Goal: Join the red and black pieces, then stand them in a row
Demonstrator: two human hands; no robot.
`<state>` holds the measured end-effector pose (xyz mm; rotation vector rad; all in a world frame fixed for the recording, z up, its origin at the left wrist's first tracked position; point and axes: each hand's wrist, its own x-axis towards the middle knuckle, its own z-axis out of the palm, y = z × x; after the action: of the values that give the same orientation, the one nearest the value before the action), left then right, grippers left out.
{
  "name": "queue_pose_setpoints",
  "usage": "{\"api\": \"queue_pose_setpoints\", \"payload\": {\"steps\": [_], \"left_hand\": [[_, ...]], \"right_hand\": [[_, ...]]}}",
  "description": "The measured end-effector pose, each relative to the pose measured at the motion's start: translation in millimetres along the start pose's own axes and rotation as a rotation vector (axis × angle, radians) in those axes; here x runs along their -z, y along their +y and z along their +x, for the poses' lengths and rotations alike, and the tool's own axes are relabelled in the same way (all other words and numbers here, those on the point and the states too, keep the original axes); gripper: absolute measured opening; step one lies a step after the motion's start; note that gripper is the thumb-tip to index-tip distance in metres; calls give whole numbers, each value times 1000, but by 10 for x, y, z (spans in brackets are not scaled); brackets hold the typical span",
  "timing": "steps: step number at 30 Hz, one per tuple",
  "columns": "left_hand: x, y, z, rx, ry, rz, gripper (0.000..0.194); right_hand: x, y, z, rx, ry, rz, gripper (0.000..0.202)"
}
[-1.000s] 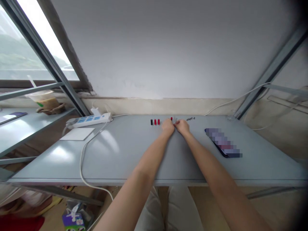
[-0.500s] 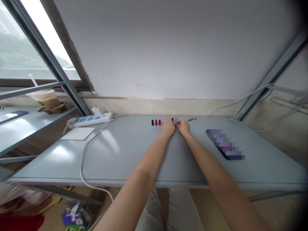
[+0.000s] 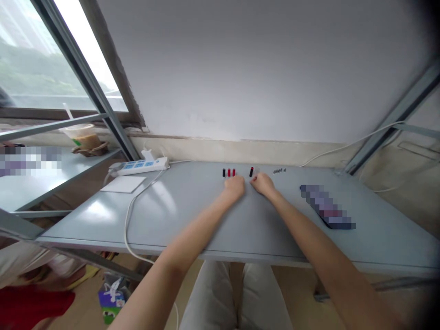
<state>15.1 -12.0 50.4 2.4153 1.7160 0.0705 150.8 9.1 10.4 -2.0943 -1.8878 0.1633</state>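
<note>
My left hand (image 3: pixel 235 185) rests on the desk with its fingers curled in, just in front of a short row of small cylinders: a black cylinder (image 3: pixel 223 172) and two red cylinders (image 3: pixel 228 172). Whatever it may hold is hidden. To its right, my right hand (image 3: pixel 263 184) is closed in a pinch, its fingertips near a black cylinder with a red end (image 3: pixel 251 172). A small dark reddish bit shows at those fingertips, too small to name. Behind that hand stands a clear, see-through piece (image 3: pixel 256 169). Several small metal pieces (image 3: pixel 279 171) lie farther right.
A phone (image 3: pixel 326 208) lies on the desk (image 3: pixel 192 206) at the right. At the left are a white power strip (image 3: pixel 140 166), a white flat box (image 3: pixel 123 184) and a cable (image 3: pixel 128 224) running over the front edge. A drink cup (image 3: pixel 85 137) stands on the neighbouring desk.
My left hand has drawn away from my right hand, to the left and toward me, uncovering the black-and-red cylinder. My right hand stays pinched in about the same spot. The view has shifted slightly.
</note>
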Motion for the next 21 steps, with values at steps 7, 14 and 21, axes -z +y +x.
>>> {"api": "queue_pose_setpoints", "payload": {"steps": [7, 14, 21], "left_hand": [[-96, -525, -326, 65, 182, -44, 28], [-202, -590, -376, -8, 222, -129, 30], [-192, -526, -410, 21, 261, -177, 32]], "right_hand": [[-283, -405, 81, 75, 8, 159, 30], [-364, -546, 205, -53, 36, 226, 33], [-315, -515, 153, 7, 64, 252, 20]]}}
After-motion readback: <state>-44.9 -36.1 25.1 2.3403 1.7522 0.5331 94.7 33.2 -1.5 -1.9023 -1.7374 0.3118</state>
